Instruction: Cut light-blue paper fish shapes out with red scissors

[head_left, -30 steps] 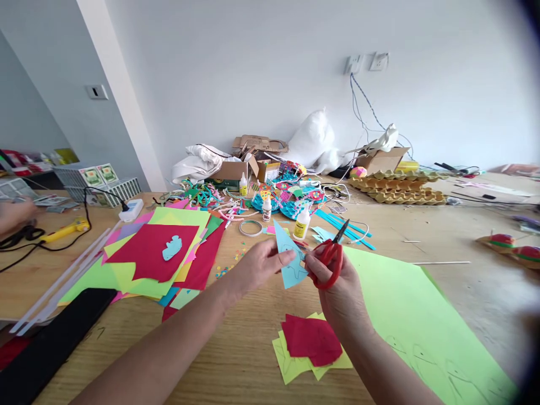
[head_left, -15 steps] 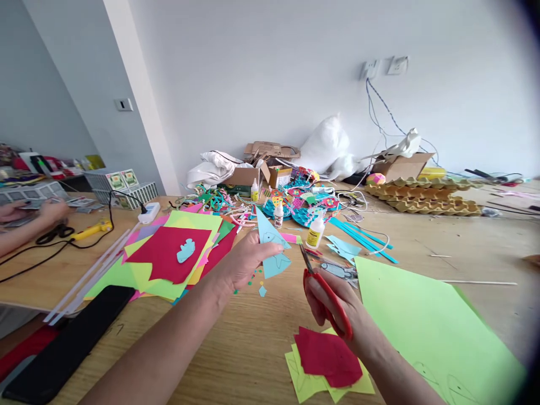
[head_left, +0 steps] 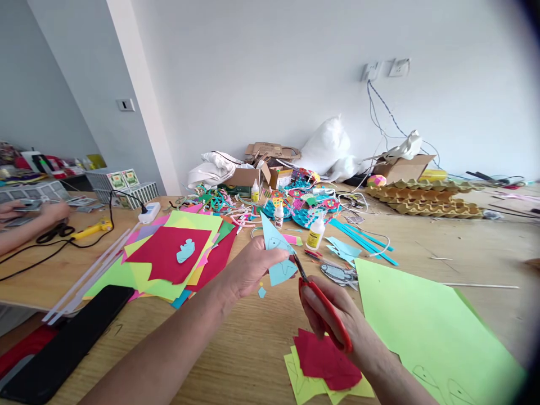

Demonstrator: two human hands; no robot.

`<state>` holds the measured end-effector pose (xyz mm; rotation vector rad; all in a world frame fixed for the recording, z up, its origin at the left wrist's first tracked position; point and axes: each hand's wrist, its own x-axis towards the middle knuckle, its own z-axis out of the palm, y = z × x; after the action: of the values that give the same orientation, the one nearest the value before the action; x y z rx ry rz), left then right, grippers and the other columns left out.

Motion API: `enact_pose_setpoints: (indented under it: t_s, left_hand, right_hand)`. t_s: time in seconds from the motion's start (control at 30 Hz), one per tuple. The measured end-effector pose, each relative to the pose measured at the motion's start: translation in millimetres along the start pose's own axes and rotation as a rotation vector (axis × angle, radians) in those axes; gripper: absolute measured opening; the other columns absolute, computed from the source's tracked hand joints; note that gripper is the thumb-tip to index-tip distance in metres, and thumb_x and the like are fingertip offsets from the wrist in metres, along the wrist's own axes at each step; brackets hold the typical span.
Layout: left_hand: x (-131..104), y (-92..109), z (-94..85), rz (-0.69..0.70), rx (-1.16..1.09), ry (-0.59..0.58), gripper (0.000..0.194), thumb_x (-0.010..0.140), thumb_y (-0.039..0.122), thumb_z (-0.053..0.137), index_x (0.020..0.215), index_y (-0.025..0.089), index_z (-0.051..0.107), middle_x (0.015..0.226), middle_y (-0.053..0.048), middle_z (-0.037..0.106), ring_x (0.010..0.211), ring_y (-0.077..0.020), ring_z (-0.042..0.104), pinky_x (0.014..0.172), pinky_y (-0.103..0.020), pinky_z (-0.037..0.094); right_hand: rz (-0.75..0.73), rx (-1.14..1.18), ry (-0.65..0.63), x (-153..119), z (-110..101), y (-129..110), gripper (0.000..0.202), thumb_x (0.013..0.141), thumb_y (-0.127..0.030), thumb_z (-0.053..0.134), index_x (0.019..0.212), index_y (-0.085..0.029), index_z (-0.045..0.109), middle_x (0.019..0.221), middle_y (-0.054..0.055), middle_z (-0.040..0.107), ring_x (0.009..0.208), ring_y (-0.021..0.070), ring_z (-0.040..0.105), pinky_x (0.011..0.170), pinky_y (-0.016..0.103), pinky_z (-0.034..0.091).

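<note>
A: And the left hand [head_left: 253,264] has its fingers clamped on the blue paper [head_left: 282,277], thumb pressed across the front! A pencilled fish outline shows just above and below that thumb.

B: Over to the right hand [head_left: 341,298], fingers wrapped round the red-handled scissors [head_left: 324,318], blades angled up to the paper's edge, right by the left thumb's tip. How far apart the right fingers stand in the handles, I cannot tell!

A: Just beyond those right fingers, a grey fish cutout [head_left: 340,274], and farther out the yellow-labelled glue bottle [head_left: 315,233], upright!

B: Nearer the wearer, below the right fingers, red paper pieces [head_left: 327,360] lie over yellow paper pieces [head_left: 306,388]. To their right, a big green sheet [head_left: 413,304]!

A: And well left of the left fingers, a blue cutout [head_left: 185,251] rests on a red sheet [head_left: 164,253]!
</note>
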<state>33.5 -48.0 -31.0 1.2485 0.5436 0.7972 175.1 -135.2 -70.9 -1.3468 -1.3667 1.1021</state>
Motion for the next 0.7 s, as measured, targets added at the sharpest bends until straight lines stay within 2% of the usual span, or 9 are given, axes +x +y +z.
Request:
enact_pose_setpoints:
  t_s: [0.13, 0.27, 0.43, 0.7]
  left_hand:
    - [0, -6, 4.2, 0.071, -0.004, 0.028, 0.019, 0.067, 0.026, 0.064, 0.059, 0.016, 0.05, 0.055, 0.005, 0.048, 0.049, -0.0064, 0.042, 0.05, -0.021, 0.035]
    - [0, -12, 9.4, 0.08, -0.077, 0.035, 0.017, 0.069, 0.027, 0.065, 0.063, 0.016, 0.053, 0.06, 0.004, 0.051, 0.055, -0.0075, 0.045, 0.055, -0.021, 0.037]
    - [-3, -16, 16.2, 0.021, -0.259, 0.106, 0.016, 0.067, 0.028, 0.069, 0.068, 0.016, 0.059, 0.064, 0.003, 0.056, 0.059, -0.0087, 0.051, 0.059, -0.021, 0.04]
    - [-8, -16, 33.9, 0.055, -0.387, 0.15, 0.016, 0.063, 0.028, 0.074, 0.069, 0.014, 0.067, 0.064, 0.0, 0.062, 0.06, -0.0097, 0.054, 0.06, -0.021, 0.042]
  right_hand:
    - [0.017, 0.03, 0.019, -1, 1, 2, 0.044, 0.083, -0.058, 0.047, 0.059, -0.022, 0.039, 0.039, -0.008, 0.042, 0.035, 0.0083, 0.037, 0.04, 0.021, 0.029]
    - [-0.002, 0.025, 0.031, -3, 2, -5, 0.044, 0.082, -0.058, 0.048, 0.058, -0.023, 0.039, 0.04, -0.007, 0.044, 0.037, 0.0088, 0.038, 0.041, 0.021, 0.032]
    - [-0.013, 0.049, 0.033, -4, 3, -12, 0.043, 0.08, -0.059, 0.048, 0.059, -0.023, 0.039, 0.041, -0.006, 0.043, 0.039, 0.0101, 0.04, 0.041, 0.022, 0.033]
    - [-0.053, 0.088, 0.087, -4, 9, -5, 0.044, 0.081, -0.06, 0.049, 0.06, -0.022, 0.041, 0.044, -0.006, 0.043, 0.039, 0.0094, 0.039, 0.041, 0.022, 0.033]
